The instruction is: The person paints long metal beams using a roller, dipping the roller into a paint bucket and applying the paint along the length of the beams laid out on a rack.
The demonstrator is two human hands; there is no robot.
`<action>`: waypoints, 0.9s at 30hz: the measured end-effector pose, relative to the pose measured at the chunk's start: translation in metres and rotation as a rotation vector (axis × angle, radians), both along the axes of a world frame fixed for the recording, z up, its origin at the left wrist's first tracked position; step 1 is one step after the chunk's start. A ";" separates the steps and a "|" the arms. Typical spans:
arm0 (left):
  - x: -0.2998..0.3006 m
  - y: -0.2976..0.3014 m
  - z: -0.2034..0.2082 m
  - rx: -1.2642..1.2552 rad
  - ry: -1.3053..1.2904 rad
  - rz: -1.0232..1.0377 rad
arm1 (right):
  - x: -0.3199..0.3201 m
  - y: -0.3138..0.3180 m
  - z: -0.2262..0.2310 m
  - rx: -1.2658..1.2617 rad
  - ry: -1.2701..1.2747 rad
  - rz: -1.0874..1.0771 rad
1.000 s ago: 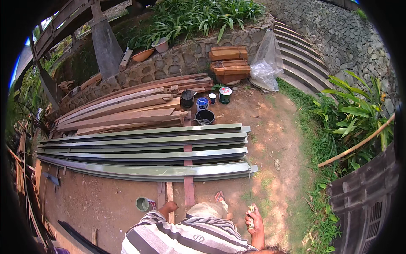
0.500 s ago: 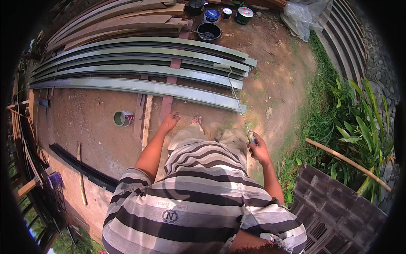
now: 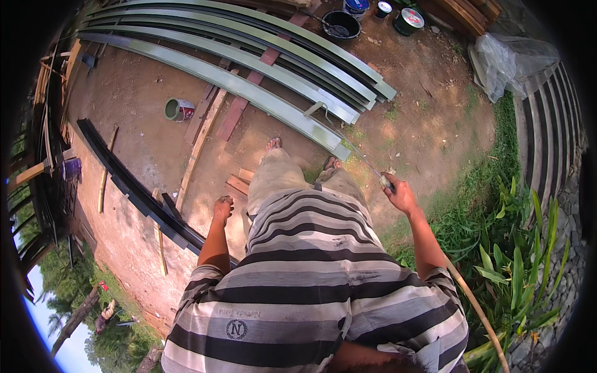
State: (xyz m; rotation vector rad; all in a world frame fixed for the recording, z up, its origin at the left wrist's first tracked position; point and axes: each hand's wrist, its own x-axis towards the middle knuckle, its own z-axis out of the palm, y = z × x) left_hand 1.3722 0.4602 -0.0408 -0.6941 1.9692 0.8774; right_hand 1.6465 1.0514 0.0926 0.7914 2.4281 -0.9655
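My right hand [image 3: 400,194] is closed around the end of a thin long-handled paint roller [image 3: 354,149]. Its roller head [image 3: 314,109] rests on the nearest of several long green-painted metal beams [image 3: 249,87], which lie side by side on the dirt ahead of my feet. My left hand [image 3: 222,208] hangs loose beside my left thigh and holds nothing. My striped shirt and pale trousers fill the lower middle of the view.
A small open paint can [image 3: 179,110] stands on the dirt to the left, beside wooden planks [image 3: 205,133]. A black beam [image 3: 130,186] lies at my left. A black bucket [image 3: 341,25] and tins [image 3: 408,20] sit beyond the beams. A plastic bag [image 3: 507,62], corrugated sheets [image 3: 553,124] and plants [image 3: 516,261] are on the right.
The view has tipped down and closer, so my body now fills the lower frame. My right hand has come up and out with the roller, whose head now lies on the nearest beam.
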 end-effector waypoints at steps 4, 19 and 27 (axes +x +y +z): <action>0.057 0.031 -0.014 0.154 0.186 -0.327 | 0.049 0.041 0.008 -0.015 -0.161 0.090; 0.112 0.086 0.044 0.120 0.238 -0.090 | 0.088 0.083 -0.025 0.058 -0.188 0.228; 0.152 0.069 0.036 0.075 0.181 0.001 | 0.065 0.101 -0.021 0.106 -0.199 0.299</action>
